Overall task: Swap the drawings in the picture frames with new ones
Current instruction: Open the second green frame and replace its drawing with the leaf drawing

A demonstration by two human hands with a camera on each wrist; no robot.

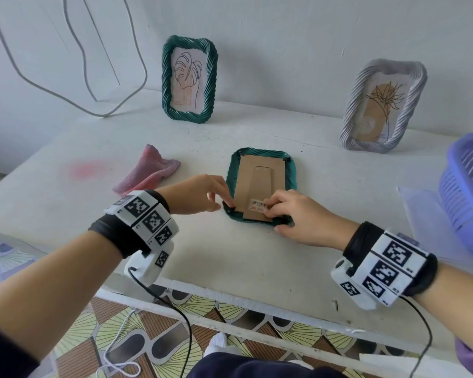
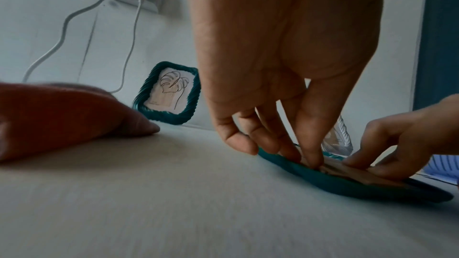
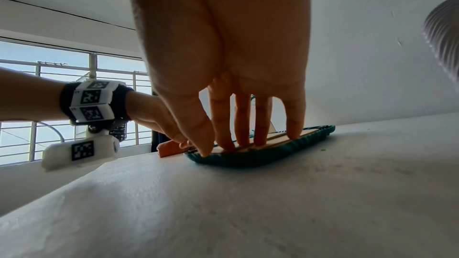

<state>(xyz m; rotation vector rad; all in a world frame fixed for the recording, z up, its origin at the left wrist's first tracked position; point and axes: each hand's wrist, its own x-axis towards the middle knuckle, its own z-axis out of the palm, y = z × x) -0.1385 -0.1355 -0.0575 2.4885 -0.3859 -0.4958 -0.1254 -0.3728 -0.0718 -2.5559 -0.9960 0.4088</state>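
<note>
A teal picture frame (image 1: 291, 173) lies face down in the middle of the white table, its brown cardboard back (image 1: 257, 178) facing up with the stand flap flat. My left hand (image 1: 219, 200) is at the frame's near left corner, fingertips (image 2: 315, 161) on a small black tab and the thumb beside the rim. My right hand (image 1: 281, 211) presses straight fingers (image 3: 244, 136) on the cardboard by the barcode sticker (image 1: 258, 205), with its thumb at the near edge. The drawing inside is hidden.
A green frame with a leaf drawing (image 1: 189, 80) and a silver frame with a plant drawing (image 1: 382, 107) stand against the back wall. A pink cloth (image 1: 150, 173) lies to the left. A purple basket (image 1: 467, 192) sits on paper sheets (image 1: 421, 211) at the right.
</note>
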